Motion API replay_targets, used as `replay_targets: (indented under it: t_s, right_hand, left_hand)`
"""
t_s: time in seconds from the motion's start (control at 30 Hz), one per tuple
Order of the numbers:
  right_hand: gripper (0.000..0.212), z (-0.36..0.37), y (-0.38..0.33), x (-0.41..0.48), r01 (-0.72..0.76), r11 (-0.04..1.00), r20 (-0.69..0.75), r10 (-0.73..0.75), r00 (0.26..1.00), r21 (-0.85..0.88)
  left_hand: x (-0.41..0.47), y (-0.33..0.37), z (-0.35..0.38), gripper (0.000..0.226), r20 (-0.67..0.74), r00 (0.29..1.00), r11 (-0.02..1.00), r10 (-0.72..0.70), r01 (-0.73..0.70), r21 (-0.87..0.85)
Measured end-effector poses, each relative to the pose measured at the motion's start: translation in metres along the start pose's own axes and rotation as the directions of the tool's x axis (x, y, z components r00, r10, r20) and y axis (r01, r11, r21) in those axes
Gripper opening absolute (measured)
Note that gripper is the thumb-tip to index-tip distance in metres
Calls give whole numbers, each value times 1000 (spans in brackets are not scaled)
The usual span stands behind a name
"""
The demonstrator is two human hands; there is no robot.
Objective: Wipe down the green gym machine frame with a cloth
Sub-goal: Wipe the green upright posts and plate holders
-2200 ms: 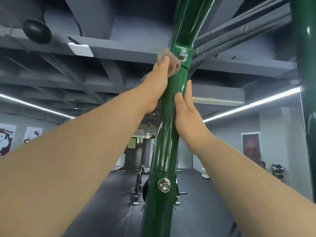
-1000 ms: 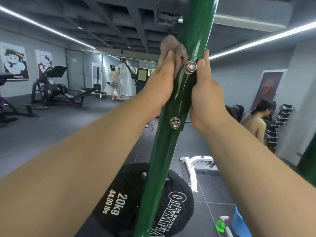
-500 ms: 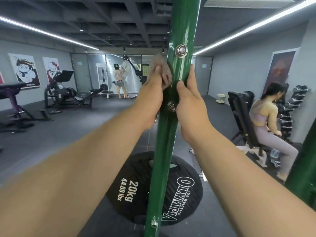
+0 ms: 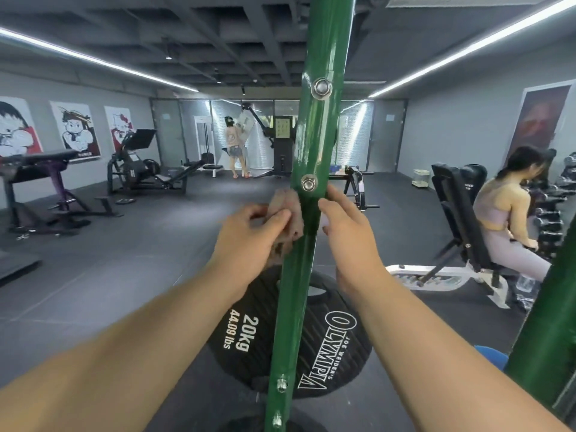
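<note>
A glossy green frame post (image 4: 307, 145) with silver bolts runs from the ceiling down through the middle of the view. My left hand (image 4: 249, 241) grips a brownish-grey cloth (image 4: 288, 210) and holds it against the post's left side, just below a bolt (image 4: 308, 184). On the post's right side at the same height, my right hand (image 4: 346, 232) has its fingers bent around the tube; the fingertips are hidden behind it. Smears show on the paint above the bolt.
A black 20 kg weight plate (image 4: 321, 335) hangs behind the post's lower part. A second green post (image 4: 548, 322) stands at the right edge. A person sits on a black bench (image 4: 461, 219) to the right; another person (image 4: 234, 151) stands far back. Gym machines (image 4: 137, 173) line the left.
Both hands have slid down the post from near the ceiling joint to below the lower bolt, the cloth moving with the left hand. The view has tilted downward with them.
</note>
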State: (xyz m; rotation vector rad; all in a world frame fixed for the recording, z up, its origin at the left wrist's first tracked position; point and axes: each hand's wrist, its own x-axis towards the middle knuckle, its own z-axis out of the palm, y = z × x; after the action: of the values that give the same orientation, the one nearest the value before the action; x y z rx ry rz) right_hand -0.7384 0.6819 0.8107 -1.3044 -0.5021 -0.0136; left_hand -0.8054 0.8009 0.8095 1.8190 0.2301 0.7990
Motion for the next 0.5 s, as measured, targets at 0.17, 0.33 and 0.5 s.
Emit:
replay_targets:
  t_s: [0.17, 0.33, 0.5]
  right_hand:
    - [36, -11, -22, -12, -107, 956, 174, 60, 983, 272]
    - [40, -52, -53, 2, -245, 839, 389, 43, 920, 487]
    - [17, -81, -87, 61, -20, 887, 117, -38, 992, 461]
  left_hand:
    - [-19, 52, 11, 18, -96, 971, 972, 220, -226, -64]
    - [-31, 94, 38, 17, 103, 976, 953, 193, -161, -256]
    - [-1, 101, 50, 12, -376, 927, 942, -7, -120, -313]
